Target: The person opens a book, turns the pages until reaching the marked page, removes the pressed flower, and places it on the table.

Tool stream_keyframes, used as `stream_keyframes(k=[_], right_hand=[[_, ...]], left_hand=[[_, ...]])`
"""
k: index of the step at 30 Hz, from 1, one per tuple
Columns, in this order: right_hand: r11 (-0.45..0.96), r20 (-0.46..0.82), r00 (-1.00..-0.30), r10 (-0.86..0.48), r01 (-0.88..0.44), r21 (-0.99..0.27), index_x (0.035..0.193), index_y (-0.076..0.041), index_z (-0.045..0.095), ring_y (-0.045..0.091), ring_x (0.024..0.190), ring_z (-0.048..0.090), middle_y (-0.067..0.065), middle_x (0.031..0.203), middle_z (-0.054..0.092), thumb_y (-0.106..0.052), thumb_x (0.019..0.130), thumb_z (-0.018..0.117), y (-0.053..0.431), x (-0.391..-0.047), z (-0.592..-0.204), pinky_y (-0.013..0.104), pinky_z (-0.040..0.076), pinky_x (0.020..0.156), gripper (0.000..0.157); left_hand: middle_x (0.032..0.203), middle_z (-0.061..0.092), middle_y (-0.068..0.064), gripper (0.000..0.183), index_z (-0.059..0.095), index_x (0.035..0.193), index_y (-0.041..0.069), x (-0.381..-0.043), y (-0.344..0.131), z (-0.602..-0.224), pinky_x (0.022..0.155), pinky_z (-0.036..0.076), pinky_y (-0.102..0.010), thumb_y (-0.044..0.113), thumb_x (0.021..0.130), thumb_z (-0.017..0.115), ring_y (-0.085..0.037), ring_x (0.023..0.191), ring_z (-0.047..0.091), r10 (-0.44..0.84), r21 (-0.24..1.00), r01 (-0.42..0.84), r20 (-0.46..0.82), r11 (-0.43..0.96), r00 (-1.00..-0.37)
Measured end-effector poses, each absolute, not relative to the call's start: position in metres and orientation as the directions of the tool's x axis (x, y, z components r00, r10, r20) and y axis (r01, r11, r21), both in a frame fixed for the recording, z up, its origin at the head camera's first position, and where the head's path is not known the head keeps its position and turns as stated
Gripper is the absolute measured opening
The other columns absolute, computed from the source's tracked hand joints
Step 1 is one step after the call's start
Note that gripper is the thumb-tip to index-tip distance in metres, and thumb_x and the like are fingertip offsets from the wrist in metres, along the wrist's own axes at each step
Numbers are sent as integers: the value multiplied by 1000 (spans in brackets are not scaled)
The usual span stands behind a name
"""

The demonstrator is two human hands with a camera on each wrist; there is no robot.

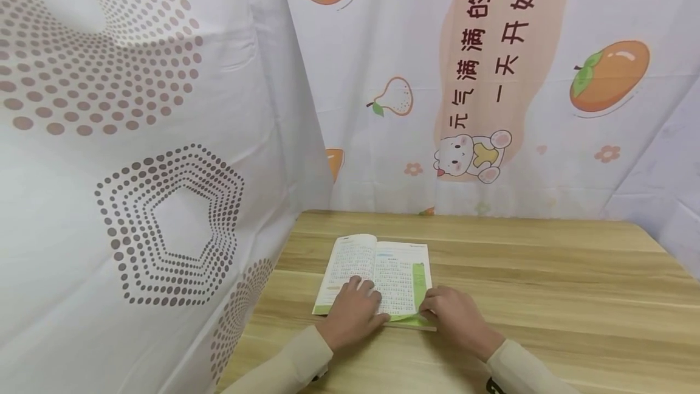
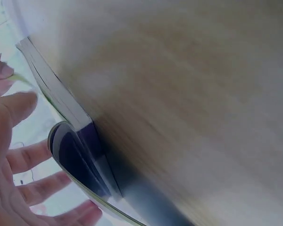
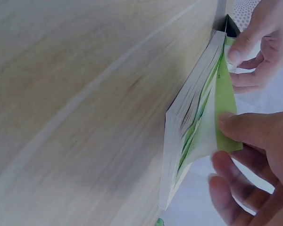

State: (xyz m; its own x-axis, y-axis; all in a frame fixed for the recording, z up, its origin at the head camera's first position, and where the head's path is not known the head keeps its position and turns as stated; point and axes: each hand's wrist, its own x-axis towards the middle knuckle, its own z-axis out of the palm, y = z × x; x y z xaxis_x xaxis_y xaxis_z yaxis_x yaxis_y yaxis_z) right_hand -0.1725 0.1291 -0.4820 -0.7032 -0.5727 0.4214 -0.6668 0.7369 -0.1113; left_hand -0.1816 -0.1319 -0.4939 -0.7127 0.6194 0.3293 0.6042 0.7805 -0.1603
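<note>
An open book (image 1: 394, 272) with printed text and green page margins lies on the wooden table. My left hand (image 1: 354, 309) rests on its left page near the spine, fingers spread and pressing down; the left wrist view shows these fingers (image 2: 40, 190) on the curved page. At the lower right corner, my right hand (image 1: 452, 316) pinches a page. In the right wrist view, the thumb and fingers of the right hand (image 3: 254, 155) hold the green-edged page (image 3: 226, 101), lifted off the thick stack of pages (image 3: 188, 103) below.
The wooden table (image 1: 547, 284) extends to the right of the book. A white curtain (image 1: 164, 108) with dotted patterns hangs on the left, and a printed curtain (image 1: 394, 151) with fruit and a cartoon bear hangs behind the table.
</note>
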Motion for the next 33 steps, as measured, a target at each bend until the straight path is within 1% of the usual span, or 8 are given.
stream_keyframes(k=[4,8,13,18,22,27,30,33], right_hand=[[742,445,-698,-561,-662,-103,81,-23,80,6,75,61,-12,84,72,-11,76,89,128,-171,-481,24,53,61,15],[742,485,-686,-542,-662,-108,78,-23,79,2,71,56,-13,82,71,-10,74,90,126,-169,-480,20,49,58,17],[762,539,-703,-464,-627,-163,78,-21,76,2,69,58,-12,82,69,-10,72,92,124,-169,-481,19,50,58,21],[804,569,-734,-370,-560,-201,103,-13,76,2,64,53,-3,98,71,-16,71,95,126,-170,-483,21,47,55,37],[831,550,-754,-358,-526,-182,119,-9,72,6,63,56,4,105,70,-23,72,95,127,-171,-483,23,48,53,55],[857,373,-838,-397,-484,-176,121,-11,73,12,75,64,3,109,69,-40,74,91,127,-170,-483,29,53,58,58],[853,289,-856,-428,-489,-184,119,-12,74,14,82,66,2,110,68,-48,72,90,127,-168,-485,32,55,61,61],[831,263,-842,-471,-523,-187,114,-13,76,16,84,67,2,109,68,-51,69,90,129,-167,-487,31,55,61,61]], left_hand=[[96,67,1,51,67,81,20,-180,-128,-495,82,53,-38,70,90,62,-23,95,62,605,-184,581,343,793,-718],[89,65,3,55,62,75,21,-181,-128,-498,74,51,-35,76,84,64,-20,86,60,605,-201,575,372,793,-705],[96,71,1,38,70,79,20,-182,-128,-502,74,51,-36,56,90,71,-22,90,62,588,-199,557,371,806,-719],[93,71,1,26,71,83,19,-182,-127,-500,69,48,-34,42,95,68,-20,85,60,579,-166,561,372,811,-726],[93,72,-4,24,72,105,7,-183,-127,-498,69,51,-35,29,99,64,-22,84,64,558,-175,537,407,825,-724],[91,72,-12,57,49,141,-11,-185,-128,-497,64,54,-34,17,96,69,-21,74,67,500,-175,489,531,855,-684],[100,68,-15,79,39,149,-9,-187,-129,-497,61,52,-32,12,86,80,-20,75,64,472,-146,500,621,854,-626],[122,59,-23,97,35,152,0,-190,-131,-498,76,54,-38,9,73,89,-31,99,62,435,-100,518,689,849,-580]])
